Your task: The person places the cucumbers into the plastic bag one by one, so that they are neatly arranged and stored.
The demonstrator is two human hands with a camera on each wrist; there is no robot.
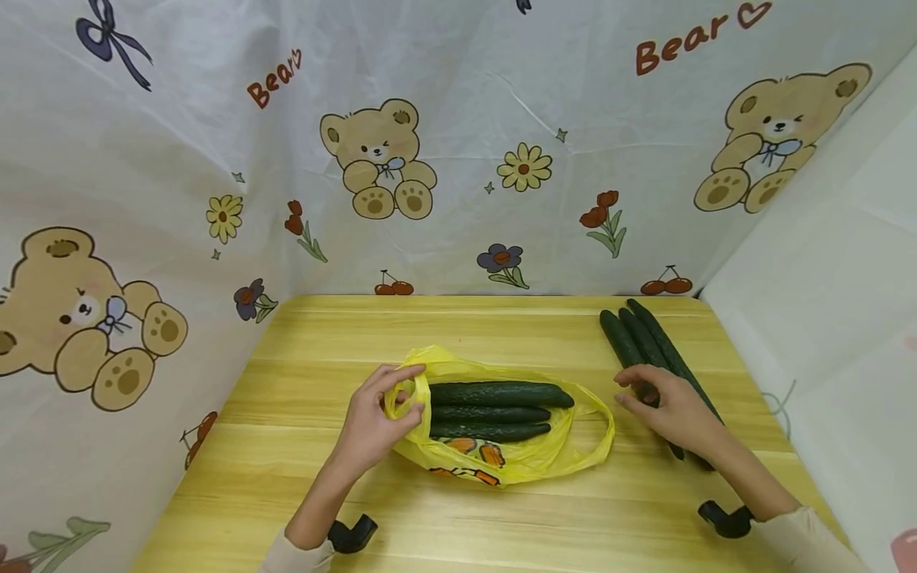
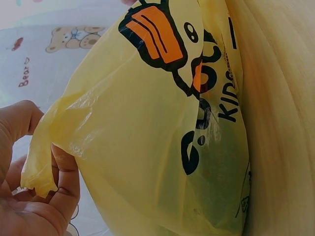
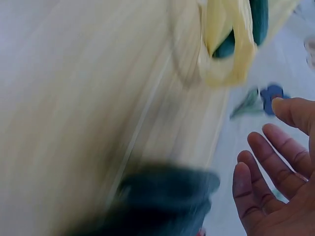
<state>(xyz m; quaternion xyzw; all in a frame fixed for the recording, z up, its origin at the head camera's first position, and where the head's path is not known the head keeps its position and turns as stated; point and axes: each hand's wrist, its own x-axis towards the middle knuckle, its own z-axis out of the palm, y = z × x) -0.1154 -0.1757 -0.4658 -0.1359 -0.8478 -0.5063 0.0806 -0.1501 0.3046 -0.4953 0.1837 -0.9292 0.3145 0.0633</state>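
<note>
Three dark green cucumbers (image 1: pixel 494 414) lie side by side in a yellow plastic bag (image 1: pixel 530 469) printed with an orange-and-black picture. My left hand (image 1: pixel 376 418) has its fingers curled round the bag's left handle; the left wrist view shows this handle bunched in the hand (image 2: pixel 44 172). Above the other cucumbers (image 1: pixel 662 342), which lie slanted on the table's right, hovers my right hand (image 1: pixel 669 402), fingers loosely bent and holding nothing. In the right wrist view those cucumbers (image 3: pixel 167 191) are blurred, below and left of the hand (image 3: pixel 280 182).
The wooden table (image 1: pixel 301 342) meets a bear-patterned cloth (image 1: pixel 458 231) at the back and left. A white wall (image 1: pixel 845 318) stands on the right. Black straps (image 1: pixel 353 533) show by both wrists.
</note>
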